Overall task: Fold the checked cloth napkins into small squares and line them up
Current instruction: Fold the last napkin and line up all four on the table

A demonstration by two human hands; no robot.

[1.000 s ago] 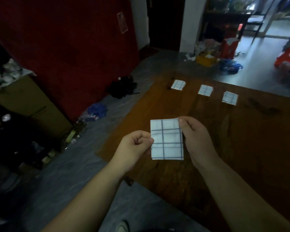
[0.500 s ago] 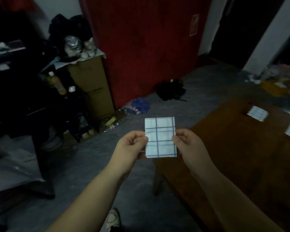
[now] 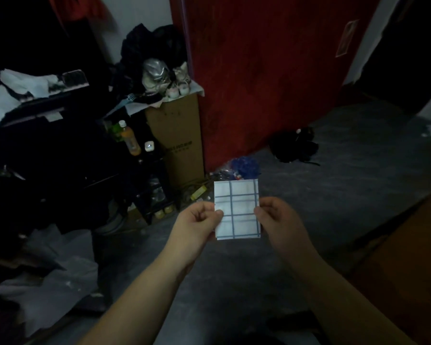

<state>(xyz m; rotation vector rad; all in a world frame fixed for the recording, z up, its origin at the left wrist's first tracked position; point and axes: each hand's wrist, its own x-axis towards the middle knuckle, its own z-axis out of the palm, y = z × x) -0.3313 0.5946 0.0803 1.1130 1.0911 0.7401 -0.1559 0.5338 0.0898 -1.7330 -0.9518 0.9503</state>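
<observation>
The folded checked napkin (image 3: 237, 210) hangs over the floor beside the desk (image 3: 408, 257), left hand (image 3: 197, 220) and right hand (image 3: 276, 217) each with a grip pinching a side edge, which looks right for light, limp cloth, while the cardboard box (image 3: 179, 135) behind hides its contents under heaped clutter.

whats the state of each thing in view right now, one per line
checked napkin, folded into a small rectangle, held up in the air
left hand, pinches the napkin's left edge
right hand, pinches the napkin's right edge
orange bottle, capped, standing slightly tilted
cardboard box, standing upright
</observation>
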